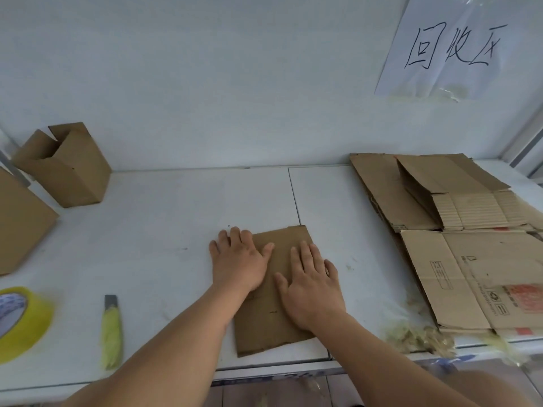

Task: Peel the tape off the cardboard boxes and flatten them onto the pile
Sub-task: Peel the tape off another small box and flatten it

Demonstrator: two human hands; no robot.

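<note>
A small flattened cardboard box (266,324) lies on the white table (147,230) in front of me. My left hand (239,259) presses flat on its upper left part, fingers straight and partly over the box's left edge. My right hand (311,286) presses flat on its right side, fingers spread. A pile of flattened boxes (458,251) lies at the right of the table. An open upright cardboard box (64,168) stands at the back left. Another box (20,227) is cut off by the left edge.
A yellow utility knife (111,330) lies near the front left. A roll of yellow tape (20,321) sits at the far left front. Crumpled peeled tape scraps (420,336) lie by the pile's front corner. A handwritten paper sign (449,45) hangs on the wall.
</note>
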